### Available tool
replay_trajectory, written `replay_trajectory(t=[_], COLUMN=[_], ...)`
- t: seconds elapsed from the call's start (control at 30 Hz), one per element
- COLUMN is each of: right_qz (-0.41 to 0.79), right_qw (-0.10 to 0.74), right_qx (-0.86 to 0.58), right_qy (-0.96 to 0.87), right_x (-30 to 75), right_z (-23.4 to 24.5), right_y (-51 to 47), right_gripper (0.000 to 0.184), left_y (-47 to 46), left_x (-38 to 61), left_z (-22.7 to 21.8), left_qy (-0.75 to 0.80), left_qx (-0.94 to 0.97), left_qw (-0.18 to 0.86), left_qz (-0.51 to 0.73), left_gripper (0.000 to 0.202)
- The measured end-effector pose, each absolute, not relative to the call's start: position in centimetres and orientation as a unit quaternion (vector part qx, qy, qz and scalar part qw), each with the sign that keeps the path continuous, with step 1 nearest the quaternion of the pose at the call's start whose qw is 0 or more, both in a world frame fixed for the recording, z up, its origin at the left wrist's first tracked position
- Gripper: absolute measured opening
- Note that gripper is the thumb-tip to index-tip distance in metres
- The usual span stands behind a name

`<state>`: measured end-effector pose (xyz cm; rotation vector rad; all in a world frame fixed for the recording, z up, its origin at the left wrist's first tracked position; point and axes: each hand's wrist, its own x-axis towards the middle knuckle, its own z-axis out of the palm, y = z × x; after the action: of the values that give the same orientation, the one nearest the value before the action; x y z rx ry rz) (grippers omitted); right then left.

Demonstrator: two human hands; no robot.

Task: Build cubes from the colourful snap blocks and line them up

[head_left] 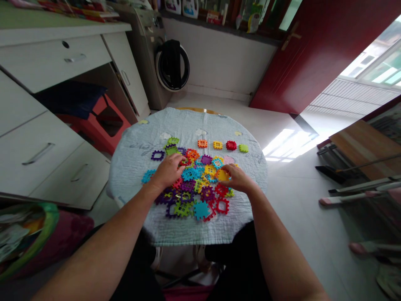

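A pile of colourful plastic interlocking blocks (189, 174), flat squares with notched edges and many with window-like openings, lies in the middle of a round cloth-covered table (131, 167). My left hand (168, 171) reaches into the pile's left side, fingers curled beside red and green pieces; what lies between the fingertips is hard to make out. On the right side, my right hand (237, 177) has its thumb and fingers around a yellow block (223, 175). Behind the pile, an orange block (202, 144), a yellow-orange block (217, 145), a red block (231, 145) and a light green block (243, 148) form a spaced row.
White drawers (46, 146) and a red stool (109, 117) stand to the left, with a filled bin (53, 234) nearer me. A washing machine (150, 54) with its door open is beyond the table. A red door (313, 46) and a folded rack (369, 194) are at right.
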<state>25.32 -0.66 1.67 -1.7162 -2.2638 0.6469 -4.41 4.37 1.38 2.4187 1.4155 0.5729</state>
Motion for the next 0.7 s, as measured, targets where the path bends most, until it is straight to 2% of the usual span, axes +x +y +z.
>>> replay_trajectory(t=[0.13, 0.33, 0.53, 0.7], right_qz=[0.202, 0.134, 0.238, 0.196], right_qw=[0.119, 0.175, 0.153, 0.097], right_qx=[-0.652, -0.765, -0.758, -0.767], right_qy=[-0.721, -0.605, -0.588, -0.603], right_x=[28.0, 33.0, 31.7, 30.2], right_z=[2.2, 2.0, 0.4, -1.2], right_y=[-0.3, 0.6, 1.8, 2.5], right_gripper=[0.043, 0.051, 0.043, 0.044], left_y=[2.9, 1.4, 1.2, 1.5], left_x=[-0.4, 2.9, 2.6, 2.1], left_z=[0.5, -1.9, -1.4, -0.7], left_qy=[0.407, 0.36, 0.36, 0.364], left_qx=[0.884, 0.92, 0.927, 0.926], left_qw=[0.137, 0.127, 0.087, 0.079], left_qz=[0.185, 0.094, 0.062, 0.055], left_gripper=[0.03, 0.043, 0.032, 0.026])
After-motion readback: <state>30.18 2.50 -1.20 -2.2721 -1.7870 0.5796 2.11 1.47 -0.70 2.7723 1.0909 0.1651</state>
